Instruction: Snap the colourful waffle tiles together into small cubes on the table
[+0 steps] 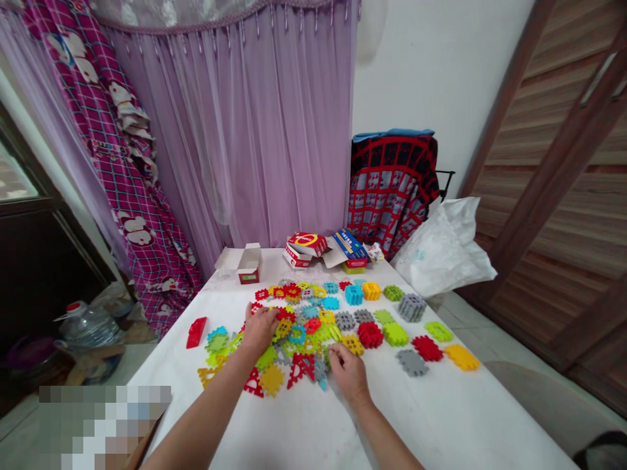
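Many flat, toothed plastic building pieces (313, 326) in red, yellow, green, blue and grey lie spread over a white table (304, 424). My left hand (259, 328) rests palm down on the left part of the heap, fingers curled over a few pieces near a red one. My right hand (347, 371) lies at the near edge of the heap, fingers bent and touching a grey-blue piece (321, 371) and a yellow piece (353, 344). Whether either hand grips a piece is hidden by the fingers.
Stacked pieces (411, 307) sit to the right. A red part (196, 331) lies apart at the left. Small cardboard boxes (306, 248) and an open box (247, 264) stand at the far edge. A white bag (443, 248) leans at the right; curtains (255, 130) hang behind.
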